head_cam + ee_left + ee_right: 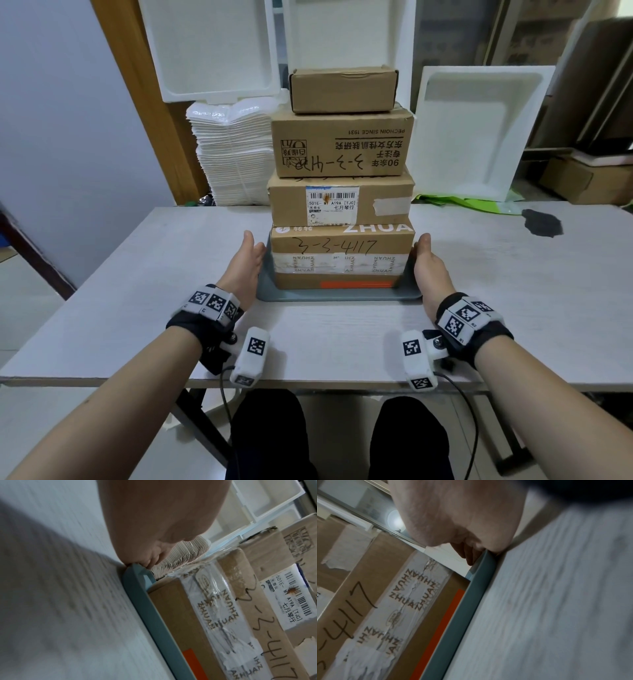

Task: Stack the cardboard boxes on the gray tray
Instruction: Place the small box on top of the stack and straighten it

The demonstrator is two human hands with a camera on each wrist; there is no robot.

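Four cardboard boxes stacked on gray tray (pixel 337 295), mid bench (pixel 137 274), near front edge. Bottom box (pixel 342 255): biggest, handwritten "3-3-417", white ZHUAN tape band, orange strip low on front face; sits inside tray rim, nearly filling it. Second box (pixel 339 202): white barcode label on front, scrap of pale tape to its right. Third box (pixel 340 145): printing upside down, "PECHOIN SINCE 1931", scrawled marker number. Top box (pixel 342 89): smallest, plain, set back a little, roughly centred. Stack upright, edges approx. aligned.

Left hand (pixel 245 267) at tray's left side, right hand (pixel 426 265) at tray's right side, palms facing inward, thumbs up alongside bottom box. Left wrist view: fingers (pixel 150 561) curled over tray corner, tips on rim. Right wrist view: fingers (pixel 469 555) hooked likewise over rim on other side. Grip on both sides: narrow, holding tray edge. Tray flat on bench, as far as visible.

Tagged wristbands w/ small white camera pods on both wrists, cables trailing off bench front.

Behind bench: white foam lids (pixel 479 130) leaning upright, pile of white bagged sheets (pixel 233 154) at left, more cartons far right. Dark patch (pixel 543 222) on bench top, right rear.
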